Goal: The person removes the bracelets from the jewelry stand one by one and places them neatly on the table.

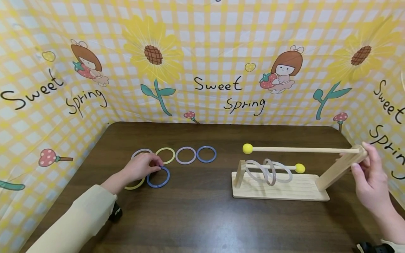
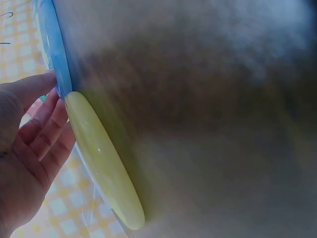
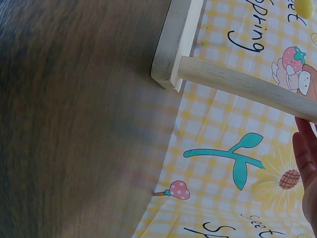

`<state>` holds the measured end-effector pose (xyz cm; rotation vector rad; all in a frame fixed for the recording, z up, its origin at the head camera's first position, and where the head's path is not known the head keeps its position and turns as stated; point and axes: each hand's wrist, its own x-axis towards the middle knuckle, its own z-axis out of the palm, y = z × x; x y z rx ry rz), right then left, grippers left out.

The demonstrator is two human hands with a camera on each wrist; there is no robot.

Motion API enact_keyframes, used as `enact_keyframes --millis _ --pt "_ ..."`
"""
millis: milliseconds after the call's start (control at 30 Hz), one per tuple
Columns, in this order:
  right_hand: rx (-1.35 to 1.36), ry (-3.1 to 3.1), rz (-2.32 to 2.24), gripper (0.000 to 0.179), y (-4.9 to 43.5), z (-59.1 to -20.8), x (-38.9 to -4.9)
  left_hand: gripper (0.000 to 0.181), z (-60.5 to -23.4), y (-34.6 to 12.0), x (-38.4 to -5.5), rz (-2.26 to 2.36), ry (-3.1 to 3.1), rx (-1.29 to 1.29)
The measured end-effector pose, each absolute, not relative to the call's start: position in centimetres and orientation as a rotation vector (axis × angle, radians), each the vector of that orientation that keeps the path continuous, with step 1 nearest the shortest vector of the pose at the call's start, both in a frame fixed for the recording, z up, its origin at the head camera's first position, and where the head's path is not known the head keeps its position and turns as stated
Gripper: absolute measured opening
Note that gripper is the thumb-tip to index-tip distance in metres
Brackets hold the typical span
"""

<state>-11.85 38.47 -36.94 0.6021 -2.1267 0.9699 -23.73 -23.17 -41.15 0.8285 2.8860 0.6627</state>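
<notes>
My left hand [image 1: 140, 165] reaches down to a blue ring [image 1: 168, 178] on the table, pinching its rim between thumb and fingertips. A yellow ring [image 2: 104, 163] lies beside it, partly covered by that arm in the head view. On the right, my right hand [image 1: 373, 179] grips the top of the tall post [image 1: 340, 170] of a wooden stand [image 1: 278, 193]. The stand's long upper rod [image 1: 303, 150] and short lower rod [image 1: 289, 167] each end in a yellow ball. Several pale translucent rings [image 1: 271, 175] hang on the lower rod.
Behind the left hand, a row of rings lies flat: a purple ring [image 1: 139, 151], a yellow ring [image 1: 174, 154], another purple ring [image 1: 195, 157] and a blue ring [image 1: 216, 154]. A checked cloth [image 1: 209, 42] with printed sunflowers rises around the brown table [image 1: 196, 218].
</notes>
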Motion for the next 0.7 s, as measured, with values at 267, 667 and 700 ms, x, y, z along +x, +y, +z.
enact_keyframes --millis 267,667,700 --pt "0.609 -2.109 0.969 0.042 38.5 -37.0 -11.9 0.008 -40.9 -23.2 -23.6 0.663 2.91 0.822" --pt "0.613 -2.117 0.947 0.042 38.6 -37.0 -11.9 0.005 -39.2 -20.5 -22.1 0.76 2.974 0.881" --pt "0.613 -2.119 0.946 0.042 38.6 -37.0 -11.9 0.005 -39.1 -20.0 -21.9 0.791 2.964 0.904"
